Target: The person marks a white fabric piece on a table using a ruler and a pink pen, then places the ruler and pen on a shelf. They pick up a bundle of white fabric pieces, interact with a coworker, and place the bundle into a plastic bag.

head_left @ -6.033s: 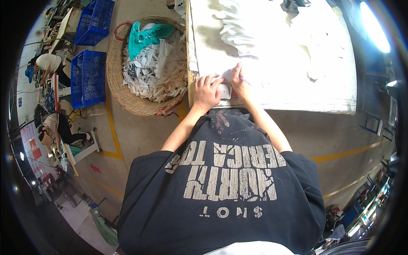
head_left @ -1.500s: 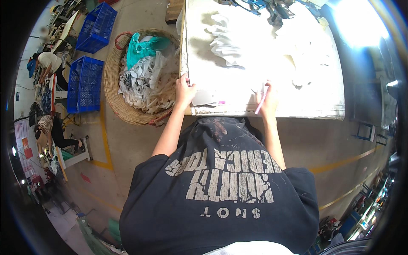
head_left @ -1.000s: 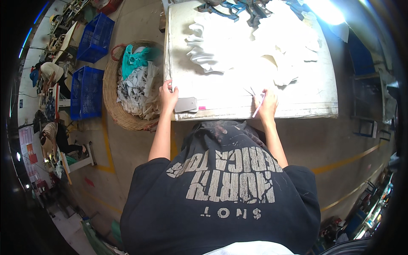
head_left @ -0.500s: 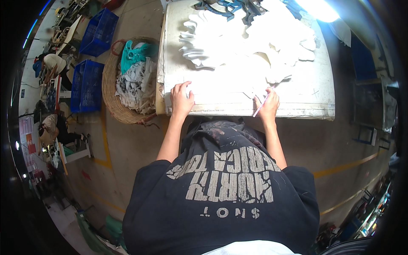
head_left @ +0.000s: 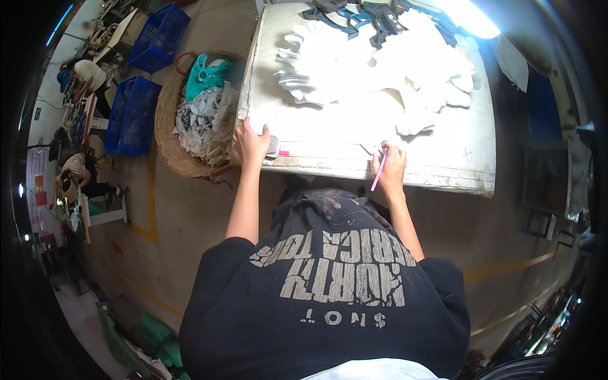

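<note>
Both hands unmoved: left hand [head_left: 251, 140] flat on table [head_left: 443, 171]; right hand [head_left: 391, 166] grips pink pen [head_left: 378, 177].

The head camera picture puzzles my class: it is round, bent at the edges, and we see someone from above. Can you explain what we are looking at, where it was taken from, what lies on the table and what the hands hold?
The picture comes from a wide fisheye camera worn on a person's head, looking down. That lens bends straight lines near the rim, so the table looks curved. There is no machine here: a person in a dark printed shirt works with two bare hands. The left hand rests flat near the table's front left corner, beside a small grey block. The right hand holds a thin pink pen-like stick at the front edge. On the table lies a heap of white cut fabric pieces, with dark blue straps at the far edge. Beside the table on the floor stand a woven basket of cloth scraps and blue crates.
</note>
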Demonstrator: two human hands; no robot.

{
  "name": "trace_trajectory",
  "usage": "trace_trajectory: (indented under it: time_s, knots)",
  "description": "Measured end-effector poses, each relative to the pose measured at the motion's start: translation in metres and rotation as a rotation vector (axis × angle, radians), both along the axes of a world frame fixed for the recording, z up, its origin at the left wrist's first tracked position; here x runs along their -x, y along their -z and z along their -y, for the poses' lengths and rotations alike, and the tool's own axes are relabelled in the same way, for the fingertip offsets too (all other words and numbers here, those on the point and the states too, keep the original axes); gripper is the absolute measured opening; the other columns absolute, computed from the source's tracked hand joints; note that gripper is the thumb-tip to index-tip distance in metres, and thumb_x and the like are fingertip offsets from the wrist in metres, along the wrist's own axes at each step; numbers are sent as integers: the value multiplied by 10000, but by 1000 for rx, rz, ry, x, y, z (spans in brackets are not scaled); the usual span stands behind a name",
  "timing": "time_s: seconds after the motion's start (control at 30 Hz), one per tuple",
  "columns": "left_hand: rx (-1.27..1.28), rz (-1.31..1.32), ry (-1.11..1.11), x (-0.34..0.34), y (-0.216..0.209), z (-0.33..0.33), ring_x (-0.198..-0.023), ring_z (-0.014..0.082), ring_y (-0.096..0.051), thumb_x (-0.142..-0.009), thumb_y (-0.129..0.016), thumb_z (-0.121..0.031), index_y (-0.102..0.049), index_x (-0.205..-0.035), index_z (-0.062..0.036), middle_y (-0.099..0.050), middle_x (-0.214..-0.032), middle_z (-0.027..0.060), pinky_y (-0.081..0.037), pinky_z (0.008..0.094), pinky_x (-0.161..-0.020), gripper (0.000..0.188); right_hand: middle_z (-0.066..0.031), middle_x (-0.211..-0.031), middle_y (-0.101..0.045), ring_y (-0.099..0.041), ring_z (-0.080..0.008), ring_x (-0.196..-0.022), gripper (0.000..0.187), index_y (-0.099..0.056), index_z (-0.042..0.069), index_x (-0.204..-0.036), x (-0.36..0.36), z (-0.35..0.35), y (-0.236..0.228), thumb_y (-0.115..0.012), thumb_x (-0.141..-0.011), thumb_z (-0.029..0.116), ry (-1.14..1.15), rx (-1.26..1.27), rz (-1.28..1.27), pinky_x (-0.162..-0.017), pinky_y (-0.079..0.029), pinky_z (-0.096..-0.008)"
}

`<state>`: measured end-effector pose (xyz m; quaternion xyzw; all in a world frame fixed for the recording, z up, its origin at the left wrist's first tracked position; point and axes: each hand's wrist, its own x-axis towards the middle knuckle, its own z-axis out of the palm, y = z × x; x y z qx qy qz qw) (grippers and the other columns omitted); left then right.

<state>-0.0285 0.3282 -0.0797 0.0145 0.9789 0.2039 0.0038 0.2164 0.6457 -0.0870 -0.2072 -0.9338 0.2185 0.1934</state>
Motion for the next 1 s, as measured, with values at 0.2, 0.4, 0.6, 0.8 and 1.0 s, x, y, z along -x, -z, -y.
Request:
trace_trajectory:
  time_s: [0.2, 0.4, 0.6, 0.8, 1.0]
  knots:
    - [219, 295, -57, 31, -8, -34, -1460, 470, -348, -624, -879, -695, -248, -1621, -137, -336, -1578, 316, -341, 576, -1169, 1306, -152, -1267, -606, -515, -401, -1226, 687, -529, 30, -1315, 24, 6, -5, -873, -758, 238, -76, -7, 60, -1081, -384, -539]
    - [194, 278, -139, 37, -13, -34, -1463, 407, -354, -529, -974, -598, -394, -1511, -110, -371, -1554, 221, -419, 579, -1116, 1241, -105, -1186, -660, -538, -336, -1194, 519, -605, 75, -1246, 32, 3, -12, -829, -799, 217, 86, -100, 166, -1083, -347, -527]
    - [61, 179, -188, 69, 28, -8, -1416, 400, -439, -583, -1005, -397, -511, -1379, -75, -546, -1425, 201, -448, 563, -1103, 991, -85, -1209, -657, -534, -326, -1193, 538, -613, 86, -1246, 28, -6, -17, -838, -786, 248, 166, -51, 186, -1084, -349, -515]
    - [-497, 79, -160, 89, 74, 24, -1038, 263, -689, -671, -953, -153, -610, -1172, -6, -713, -1109, 156, -556, 412, -870, 625, -76, -1245, -645, -531, -327, -1203, 548, -607, 89, -1257, 32, -8, -16, -833, -791, 270, 157, -30, 197, -1084, -351, -520]
    - [-608, 86, -151, 93, 69, 53, -837, 180, -703, -776, -825, 36, -657, -1063, -3, -733, -923, 105, -549, 331, -723, 334, -107, -1225, -650, -534, -353, -1213, 482, -614, 88, -1251, 39, -14, -6, -788, -842, 276, 114, -40, 132, -1075, -358, -543]
